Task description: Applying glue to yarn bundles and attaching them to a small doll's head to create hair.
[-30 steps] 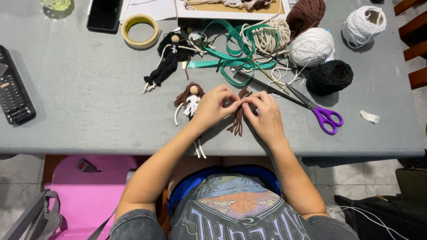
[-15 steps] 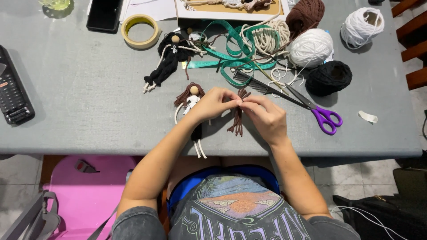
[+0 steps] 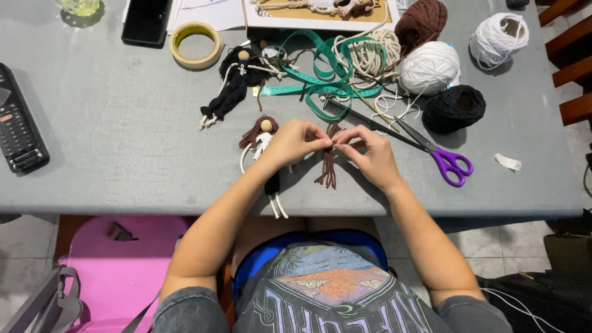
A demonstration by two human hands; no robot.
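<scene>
Both of my hands meet over a bundle of brown yarn strands (image 3: pixel 328 169) lying on the grey table (image 3: pixel 111 154). My left hand (image 3: pixel 295 142) pinches the bundle near its top, and my right hand (image 3: pixel 369 155) pinches it from the other side, fingertips touching. Under my left wrist lies a small yarn doll with a wooden bead head and brown hair (image 3: pixel 262 139). A second doll dressed in black (image 3: pixel 231 89) lies further back.
Purple-handled scissors (image 3: pixel 441 157) and a black comb (image 3: pixel 348 114) lie right of my hands. Green measuring tape (image 3: pixel 308 77), white yarn ball (image 3: pixel 428 66), black yarn ball (image 3: pixel 454 108), brown yarn ball (image 3: pixel 421 21), masking tape roll (image 3: pixel 195 44), phone (image 3: pixel 147 21) and remote (image 3: pixel 18 132) are around. A pink chair (image 3: pixel 117 271) stands below.
My hands have stayed on the brown bundle, shifting slightly; the fingertips have drawn closer together at its top.
</scene>
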